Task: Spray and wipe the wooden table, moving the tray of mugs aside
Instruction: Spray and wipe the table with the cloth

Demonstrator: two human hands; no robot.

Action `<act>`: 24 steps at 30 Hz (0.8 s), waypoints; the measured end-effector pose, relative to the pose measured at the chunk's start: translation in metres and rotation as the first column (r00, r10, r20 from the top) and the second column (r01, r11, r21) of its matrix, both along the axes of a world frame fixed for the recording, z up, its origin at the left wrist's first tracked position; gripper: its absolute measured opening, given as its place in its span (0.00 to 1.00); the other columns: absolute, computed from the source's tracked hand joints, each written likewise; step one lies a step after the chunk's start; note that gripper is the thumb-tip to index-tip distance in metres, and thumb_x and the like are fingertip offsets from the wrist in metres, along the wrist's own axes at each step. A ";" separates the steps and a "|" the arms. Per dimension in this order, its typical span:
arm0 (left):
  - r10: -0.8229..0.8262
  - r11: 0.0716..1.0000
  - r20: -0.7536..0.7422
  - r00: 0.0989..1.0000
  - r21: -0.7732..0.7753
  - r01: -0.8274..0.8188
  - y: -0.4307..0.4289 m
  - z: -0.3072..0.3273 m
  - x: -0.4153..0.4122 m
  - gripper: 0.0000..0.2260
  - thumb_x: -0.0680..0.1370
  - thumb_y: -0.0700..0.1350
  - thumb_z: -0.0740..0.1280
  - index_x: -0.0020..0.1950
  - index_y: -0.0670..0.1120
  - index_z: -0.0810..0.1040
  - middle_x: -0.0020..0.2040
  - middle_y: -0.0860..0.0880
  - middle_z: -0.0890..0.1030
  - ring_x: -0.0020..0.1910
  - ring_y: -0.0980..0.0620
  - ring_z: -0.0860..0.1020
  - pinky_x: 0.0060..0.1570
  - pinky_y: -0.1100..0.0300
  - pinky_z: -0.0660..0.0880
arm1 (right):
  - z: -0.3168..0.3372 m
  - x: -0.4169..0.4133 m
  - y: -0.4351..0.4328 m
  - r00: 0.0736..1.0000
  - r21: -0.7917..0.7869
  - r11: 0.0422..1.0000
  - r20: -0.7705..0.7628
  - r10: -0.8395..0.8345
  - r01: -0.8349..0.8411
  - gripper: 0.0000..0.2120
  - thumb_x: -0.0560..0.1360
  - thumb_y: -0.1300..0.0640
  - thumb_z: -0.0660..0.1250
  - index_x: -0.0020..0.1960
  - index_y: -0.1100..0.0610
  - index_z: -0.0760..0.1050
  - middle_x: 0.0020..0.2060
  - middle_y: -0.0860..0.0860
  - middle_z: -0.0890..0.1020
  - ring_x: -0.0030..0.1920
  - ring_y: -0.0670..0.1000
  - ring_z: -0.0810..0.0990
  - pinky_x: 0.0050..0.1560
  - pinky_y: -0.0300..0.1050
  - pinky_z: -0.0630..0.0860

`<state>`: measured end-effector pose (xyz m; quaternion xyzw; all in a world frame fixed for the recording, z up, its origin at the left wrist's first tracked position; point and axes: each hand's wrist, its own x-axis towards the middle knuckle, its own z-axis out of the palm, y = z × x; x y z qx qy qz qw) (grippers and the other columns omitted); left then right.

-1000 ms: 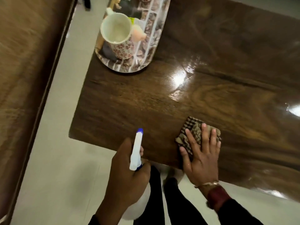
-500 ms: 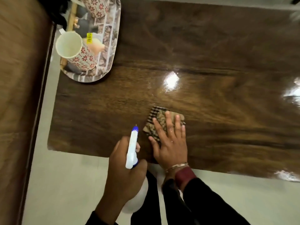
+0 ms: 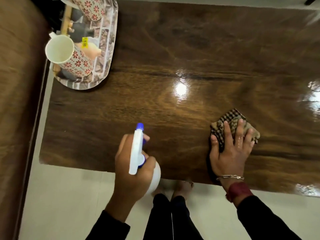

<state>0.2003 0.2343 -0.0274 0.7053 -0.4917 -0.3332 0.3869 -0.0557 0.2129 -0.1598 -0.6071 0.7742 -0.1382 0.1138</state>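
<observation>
head view: your hands work the near edge of the table (image 3: 216, 49).
left hand (image 3: 133, 172): wrapped around the spray bottle (image 3: 137, 149), nozzle forward for another squirt.
right hand (image 3: 230, 153): flat, pressing the checked cloth (image 3: 233, 122) down to wipe.
tray (image 3: 105, 54): mugs aboard, far beyond your left hand, clearing the table.

Right hand (image 3: 230, 153) w/ the checked cloth (image 3: 232, 124) now sits well to the right along the bench (image 3: 190, 58) near edge, apart from the left hand (image 3: 133, 168) (half a sec ago they were just beside each other), fingers (image 3: 239, 130) spread flat on it.
</observation>
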 end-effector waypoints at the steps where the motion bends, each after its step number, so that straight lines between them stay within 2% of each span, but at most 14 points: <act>1: 0.003 1.000 0.050 0.999 -0.021 -0.002 -0.001 0.000 0.008 0.17 0.70 0.35 0.69 0.56 0.51 0.77 0.50 0.48 0.80 0.48 0.55 0.81 0.52 0.73 0.75 | -0.001 0.008 0.001 1.000 -0.011 1.000 0.016 0.022 -0.022 0.29 0.82 0.41 0.59 0.79 0.52 0.68 0.83 0.56 0.58 0.82 0.69 0.53 0.75 0.76 0.56; 3: 0.081 0.996 0.082 0.993 0.034 -0.084 0.001 -0.010 0.033 0.15 0.73 0.38 0.70 0.58 0.44 0.77 0.51 0.50 0.80 0.51 0.58 0.80 0.55 0.69 0.75 | 0.000 0.028 0.005 0.996 -0.025 0.997 0.047 0.079 -0.078 0.27 0.82 0.42 0.59 0.79 0.52 0.69 0.83 0.55 0.59 0.82 0.68 0.53 0.75 0.75 0.55; 5: 0.158 0.960 0.026 0.987 0.230 -0.160 0.001 -0.028 0.063 0.22 0.71 0.50 0.69 0.60 0.39 0.75 0.55 0.38 0.81 0.56 0.39 0.80 0.54 0.52 0.76 | 0.002 0.053 0.011 0.986 -0.040 0.988 0.063 0.152 -0.150 0.26 0.82 0.43 0.60 0.78 0.51 0.71 0.83 0.55 0.61 0.82 0.67 0.54 0.76 0.74 0.54; 6: 0.197 0.937 -0.004 0.980 0.296 -0.187 0.001 -0.035 0.078 0.26 0.69 0.55 0.68 0.59 0.38 0.74 0.57 0.34 0.79 0.56 0.32 0.78 0.52 0.49 0.75 | 0.003 0.066 0.015 0.978 -0.042 0.980 0.070 0.198 -0.195 0.26 0.82 0.43 0.60 0.78 0.50 0.71 0.82 0.55 0.62 0.82 0.67 0.54 0.76 0.73 0.55; 7: 0.247 0.919 -0.014 0.969 0.319 -0.230 0.000 -0.040 0.091 0.25 0.68 0.57 0.68 0.56 0.40 0.75 0.56 0.34 0.78 0.55 0.31 0.77 0.52 0.48 0.74 | 0.005 0.081 0.020 0.966 -0.036 0.969 0.082 0.246 -0.244 0.26 0.82 0.43 0.59 0.77 0.50 0.71 0.82 0.54 0.62 0.82 0.67 0.54 0.76 0.73 0.56; 9: 0.312 0.918 0.074 0.947 0.232 -0.320 -0.004 -0.036 0.107 0.21 0.69 0.58 0.68 0.54 0.44 0.77 0.54 0.39 0.79 0.53 0.40 0.78 0.57 0.44 0.77 | 0.008 0.113 0.029 0.935 -0.009 0.941 0.108 0.337 -0.338 0.26 0.82 0.42 0.59 0.78 0.47 0.70 0.83 0.52 0.61 0.82 0.67 0.53 0.76 0.73 0.57; 11: 0.350 0.925 0.191 0.917 0.084 -0.371 -0.005 -0.036 0.119 0.23 0.72 0.55 0.69 0.59 0.40 0.79 0.53 0.39 0.81 0.53 0.45 0.81 0.60 0.47 0.80 | 0.012 0.147 0.036 0.905 0.029 0.911 0.136 0.404 -0.411 0.27 0.82 0.40 0.58 0.79 0.45 0.68 0.83 0.51 0.59 0.83 0.66 0.51 0.77 0.72 0.56; 13: 0.359 0.925 0.202 0.911 0.053 -0.376 -0.002 -0.037 0.123 0.23 0.73 0.51 0.70 0.61 0.37 0.77 0.52 0.39 0.81 0.50 0.45 0.82 0.57 0.56 0.80 | 0.017 0.179 0.040 0.876 0.066 0.882 0.167 0.452 -0.467 0.28 0.82 0.38 0.57 0.80 0.45 0.66 0.84 0.49 0.56 0.84 0.64 0.48 0.79 0.70 0.53; 15: 0.360 0.927 0.193 0.913 0.037 -0.373 -0.001 -0.039 0.126 0.25 0.72 0.52 0.68 0.60 0.34 0.77 0.50 0.38 0.81 0.48 0.45 0.82 0.53 0.65 0.78 | 0.018 0.203 0.042 0.862 0.079 0.865 0.161 0.480 -0.496 0.28 0.82 0.38 0.58 0.80 0.45 0.65 0.84 0.49 0.55 0.84 0.62 0.47 0.79 0.69 0.52; 18: 0.305 0.945 0.167 0.938 0.068 -0.319 0.003 -0.044 0.127 0.23 0.71 0.50 0.69 0.61 0.38 0.77 0.51 0.48 0.82 0.51 0.60 0.82 0.58 0.75 0.73 | 0.015 0.216 0.042 0.877 0.097 0.872 0.090 0.472 -0.480 0.28 0.83 0.40 0.58 0.81 0.46 0.65 0.84 0.49 0.55 0.84 0.62 0.49 0.79 0.68 0.50; 19: 0.284 0.951 0.165 0.945 0.082 -0.300 0.006 -0.047 0.129 0.24 0.72 0.50 0.70 0.64 0.40 0.75 0.54 0.50 0.82 0.54 0.63 0.81 0.62 0.72 0.73 | 0.014 0.217 0.042 0.877 0.100 0.872 0.068 0.475 -0.480 0.28 0.83 0.40 0.58 0.81 0.47 0.64 0.84 0.49 0.54 0.84 0.62 0.49 0.79 0.68 0.50; 21: 0.255 0.952 0.175 0.951 0.127 -0.279 0.009 -0.054 0.133 0.33 0.72 0.56 0.72 0.71 0.40 0.71 0.61 0.47 0.81 0.59 0.55 0.81 0.69 0.54 0.75 | 0.013 0.215 0.043 0.867 0.112 0.860 0.042 0.496 -0.497 0.29 0.82 0.40 0.58 0.82 0.46 0.62 0.85 0.49 0.53 0.84 0.62 0.48 0.79 0.68 0.51; 22: 0.245 0.953 0.205 0.948 0.126 -0.274 0.009 -0.055 0.132 0.34 0.71 0.56 0.72 0.71 0.40 0.70 0.62 0.46 0.81 0.60 0.52 0.81 0.69 0.47 0.75 | 0.013 0.214 0.043 0.860 0.127 0.852 0.036 0.509 -0.509 0.30 0.82 0.39 0.59 0.82 0.46 0.61 0.85 0.49 0.52 0.84 0.62 0.48 0.79 0.68 0.52; 24: 0.231 0.961 0.266 0.936 0.086 -0.262 0.010 -0.052 0.126 0.32 0.69 0.49 0.73 0.70 0.39 0.72 0.63 0.46 0.80 0.62 0.49 0.79 0.71 0.46 0.72 | 0.015 0.213 0.042 0.855 0.152 0.843 0.032 0.518 -0.516 0.31 0.82 0.38 0.59 0.83 0.44 0.59 0.85 0.49 0.50 0.84 0.62 0.47 0.79 0.70 0.54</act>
